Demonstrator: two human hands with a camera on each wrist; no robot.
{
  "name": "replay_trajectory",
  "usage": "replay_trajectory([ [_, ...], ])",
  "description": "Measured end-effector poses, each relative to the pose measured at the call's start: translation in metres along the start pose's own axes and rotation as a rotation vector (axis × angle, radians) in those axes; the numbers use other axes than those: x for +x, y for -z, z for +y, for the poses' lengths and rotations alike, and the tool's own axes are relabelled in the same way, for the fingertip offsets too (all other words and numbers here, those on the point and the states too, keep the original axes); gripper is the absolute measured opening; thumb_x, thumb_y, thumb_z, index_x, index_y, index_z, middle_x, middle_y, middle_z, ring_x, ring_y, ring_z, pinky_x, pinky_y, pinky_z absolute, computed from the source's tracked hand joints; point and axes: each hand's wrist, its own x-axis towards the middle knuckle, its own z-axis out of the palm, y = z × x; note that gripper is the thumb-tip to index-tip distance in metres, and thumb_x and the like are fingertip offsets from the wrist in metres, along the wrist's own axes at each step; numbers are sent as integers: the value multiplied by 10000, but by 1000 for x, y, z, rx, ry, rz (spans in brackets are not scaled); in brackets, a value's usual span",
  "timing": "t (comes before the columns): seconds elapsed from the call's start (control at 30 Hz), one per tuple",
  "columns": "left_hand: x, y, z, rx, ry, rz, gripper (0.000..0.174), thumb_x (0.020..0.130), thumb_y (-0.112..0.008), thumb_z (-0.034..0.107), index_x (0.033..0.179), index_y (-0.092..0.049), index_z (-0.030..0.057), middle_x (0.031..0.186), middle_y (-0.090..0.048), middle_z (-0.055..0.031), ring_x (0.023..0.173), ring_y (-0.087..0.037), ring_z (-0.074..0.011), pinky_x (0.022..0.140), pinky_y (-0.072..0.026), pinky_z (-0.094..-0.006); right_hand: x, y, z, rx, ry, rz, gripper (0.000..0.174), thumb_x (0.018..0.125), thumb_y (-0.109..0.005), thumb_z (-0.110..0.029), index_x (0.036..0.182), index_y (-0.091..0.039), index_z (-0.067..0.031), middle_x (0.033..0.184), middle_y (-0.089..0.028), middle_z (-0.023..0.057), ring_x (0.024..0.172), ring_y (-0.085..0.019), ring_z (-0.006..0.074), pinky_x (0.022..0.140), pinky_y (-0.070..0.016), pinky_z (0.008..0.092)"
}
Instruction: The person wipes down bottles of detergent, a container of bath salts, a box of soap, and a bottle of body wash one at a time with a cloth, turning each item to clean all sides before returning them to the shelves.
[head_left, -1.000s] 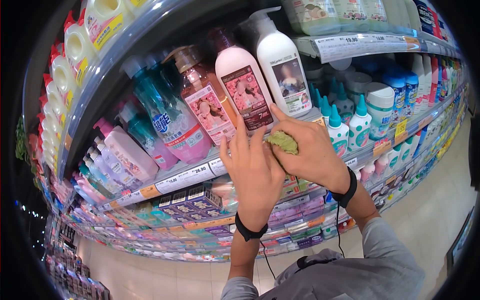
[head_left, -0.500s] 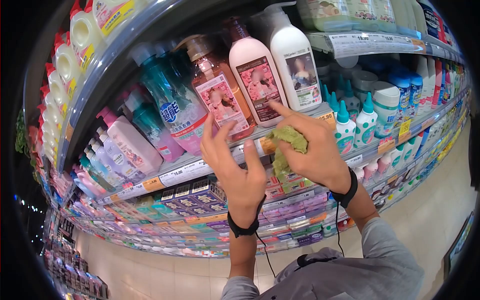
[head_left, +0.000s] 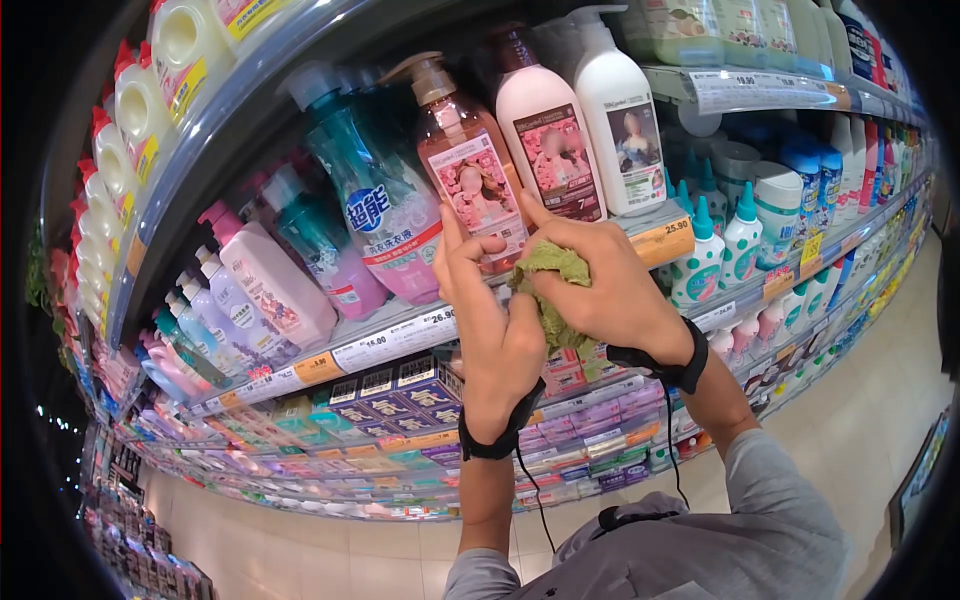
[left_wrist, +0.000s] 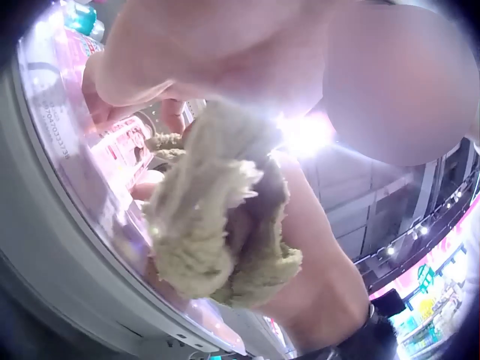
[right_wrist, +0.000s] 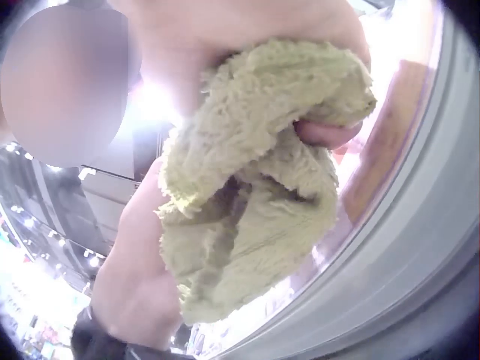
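Note:
An amber pump bottle (head_left: 470,165) with a pink label stands at the shelf's front edge. My left hand (head_left: 490,325) is at its lower left, the forefinger stretched up along its side and the other fingers loosely bent. My right hand (head_left: 615,290) grips a crumpled green fluffy cloth (head_left: 553,275), its forefinger pointing to the bottle's lower right side. In the right wrist view the cloth (right_wrist: 255,165) hangs in folds below the hand. A pink bottle (head_left: 545,110) with a dark cap and a white pump bottle (head_left: 617,120) stand to the right.
Teal-and-pink detergent bottles (head_left: 365,190) stand to the left, beside a pink pump bottle (head_left: 270,280). A price strip (head_left: 390,340) runs along the shelf edge. Small white bottles with teal tips (head_left: 740,240) are at the right. An upper shelf (head_left: 770,88) juts out above, with boxes (head_left: 400,395) below.
My left hand first drew left from the pink bottle toward the amber one. The right hand, with the cloth, then shifted from the pink bottle to the amber bottle's right side.

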Motion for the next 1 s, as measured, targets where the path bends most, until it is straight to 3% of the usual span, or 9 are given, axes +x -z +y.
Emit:
replay_trajectory([
  [0.03,1,0,1,-62,35,29,353,720,-461,-97,1057,-425,3,1571,-181,-322,1410,-261,-422,1159,-177,-463,-1,0,1,-23,10,-8,135,755,-643,-80,825,-618,33,1247,-583,311,793,-677,363,715,-505,397],
  [0.1,-1,2,-2,-181,80,32,342,704,-447,-93,1031,-419,6,1573,-181,-319,1430,-236,-424,1172,-151,-462,-2,0,4,-70,33,-27,128,747,-629,-15,865,-627,36,1327,-557,296,801,-724,219,712,-506,320],
  [0.23,-1,7,-9,-335,21,35,320,675,-413,-88,980,-399,10,1578,-185,-299,1467,-188,-411,1186,-104,-439,-6,-3,5,-37,107,-2,110,725,-621,-8,829,-611,27,1279,-553,369,760,-705,173,682,-486,305],
  [0.33,-4,5,-10,-468,-30,57,354,666,-390,-105,999,-387,17,1580,-186,-278,1484,-164,-365,1182,-130,-426,-9,-1,-4,31,28,-7,152,712,-669,-62,827,-625,28,1280,-553,340,851,-686,411,728,-518,369],
  [0.53,-6,2,-13,-408,-103,209,390,749,-460,-125,1099,-375,24,1520,-268,-270,1440,-257,-341,1178,-185,-439,-19,-9,11,69,142,206,178,694,-681,-15,860,-632,26,1259,-580,340,815,-717,342,714,-525,339],
  [0.57,-5,-2,-12,-407,-111,261,480,827,-555,-98,1257,-365,-3,1490,-314,-246,1398,-320,-330,1170,-220,-448,-18,-10,15,47,180,204,188,689,-682,-12,866,-634,25,1252,-584,342,796,-717,330,704,-526,335],
  [0.7,-3,-14,-6,-367,53,321,682,844,-592,-138,1438,-312,46,1403,-465,-170,1316,-462,-276,1031,-451,-377,-25,-6,11,4,223,133,229,665,-696,-21,883,-641,22,1230,-597,345,727,-708,305,656,-527,320],
  [0.83,-10,-8,-7,-479,-59,416,595,805,-686,-109,1348,-451,-46,1279,-580,-166,1147,-607,-266,951,-531,-386,-30,-1,0,3,369,39,274,647,-731,-128,878,-650,-4,1274,-573,341,658,-679,303,601,-519,319],
  [1.0,-49,40,0,-32,-200,542,712,932,-634,325,1464,-317,-27,1451,-407,-265,1281,-487,-354,1011,-488,-481,-39,3,-23,152,393,-281,296,673,-727,-198,904,-651,-30,1297,-620,225,742,-659,312,689,-521,364],
])
